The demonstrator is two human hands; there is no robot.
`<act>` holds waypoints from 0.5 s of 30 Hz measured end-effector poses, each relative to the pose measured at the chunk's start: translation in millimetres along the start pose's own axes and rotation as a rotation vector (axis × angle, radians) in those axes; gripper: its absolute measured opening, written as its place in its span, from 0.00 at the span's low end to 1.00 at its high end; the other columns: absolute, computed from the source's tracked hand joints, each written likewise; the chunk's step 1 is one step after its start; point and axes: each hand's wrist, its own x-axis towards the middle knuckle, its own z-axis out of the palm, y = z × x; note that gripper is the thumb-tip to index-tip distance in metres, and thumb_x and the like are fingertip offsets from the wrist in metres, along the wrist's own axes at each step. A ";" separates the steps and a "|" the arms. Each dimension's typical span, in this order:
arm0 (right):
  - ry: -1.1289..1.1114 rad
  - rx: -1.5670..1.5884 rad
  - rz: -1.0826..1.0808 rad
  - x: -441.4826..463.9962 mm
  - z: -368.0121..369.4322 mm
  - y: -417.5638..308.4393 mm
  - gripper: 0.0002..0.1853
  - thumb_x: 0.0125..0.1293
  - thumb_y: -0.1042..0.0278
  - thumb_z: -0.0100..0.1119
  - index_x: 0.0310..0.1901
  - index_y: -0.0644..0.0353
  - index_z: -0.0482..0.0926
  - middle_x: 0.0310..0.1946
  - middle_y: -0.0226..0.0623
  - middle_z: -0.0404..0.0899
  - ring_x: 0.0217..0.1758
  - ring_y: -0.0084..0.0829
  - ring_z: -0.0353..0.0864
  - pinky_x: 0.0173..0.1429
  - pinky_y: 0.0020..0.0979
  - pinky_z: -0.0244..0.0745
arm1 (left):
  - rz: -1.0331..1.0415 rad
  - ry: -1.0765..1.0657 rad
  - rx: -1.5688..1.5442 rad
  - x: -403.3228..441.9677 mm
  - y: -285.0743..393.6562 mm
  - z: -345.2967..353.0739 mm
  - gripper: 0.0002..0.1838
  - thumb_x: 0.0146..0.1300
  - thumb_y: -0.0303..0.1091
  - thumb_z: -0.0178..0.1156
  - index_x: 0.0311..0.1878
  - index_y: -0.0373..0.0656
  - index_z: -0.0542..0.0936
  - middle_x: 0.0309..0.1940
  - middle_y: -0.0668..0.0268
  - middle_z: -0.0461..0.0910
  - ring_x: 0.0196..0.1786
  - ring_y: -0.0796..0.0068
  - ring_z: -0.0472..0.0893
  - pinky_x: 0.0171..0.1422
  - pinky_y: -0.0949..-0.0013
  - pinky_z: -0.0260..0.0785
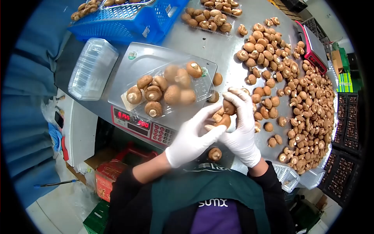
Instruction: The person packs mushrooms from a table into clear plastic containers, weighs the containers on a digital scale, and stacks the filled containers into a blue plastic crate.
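Brown mushrooms (223, 119) are cupped between my two white-gloved hands. My left hand (194, 137) curls round them from the left, its thumb in front. From the other side, my right hand (242, 130) closes on the same mushrooms, with one cap up near its fingertips. Left of my hands, a clear plastic tray (134, 113) holding several mushrooms rests on a scale (171, 54) with red lit digits; part of its contents looks blurred. A lone mushroom (214, 154) lies below my hands at the table's near edge.
A large heap of loose mushrooms (311, 105) covers the right of the metal table. A second scale (314, 48) stands beyond it. Stacked clear trays (93, 69) sit at left, near a blue crate (128, 23). Filled packs (208, 20) lie at the back.
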 end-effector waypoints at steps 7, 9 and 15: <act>-0.249 0.924 0.483 -4.2 3.9 -2.7 0.41 0.63 0.75 0.68 0.75 0.65 0.58 0.70 0.43 0.67 0.72 0.31 0.67 0.74 0.36 0.67 | -0.212 -0.074 -0.592 -1.8 -3.3 -32.2 0.24 0.72 0.33 0.55 0.68 0.35 0.69 0.56 0.62 0.77 0.54 0.76 0.79 0.57 0.74 0.71; -0.238 0.967 0.620 5.0 2.8 -10.4 0.36 0.65 0.78 0.65 0.73 0.67 0.62 0.66 0.43 0.72 0.69 0.30 0.71 0.74 0.35 0.67 | -0.149 -0.039 -0.452 -11.4 -1.6 -40.8 0.24 0.76 0.37 0.51 0.70 0.36 0.67 0.56 0.60 0.77 0.48 0.76 0.81 0.47 0.75 0.71; -0.151 0.684 0.514 5.4 19.3 -2.8 0.27 0.63 0.76 0.70 0.64 0.65 0.75 0.49 0.38 0.83 0.50 0.24 0.84 0.56 0.27 0.80 | 0.176 0.355 0.211 -29.2 16.6 -74.1 0.21 0.76 0.30 0.54 0.68 0.36 0.71 0.55 0.62 0.80 0.46 0.79 0.80 0.50 0.75 0.73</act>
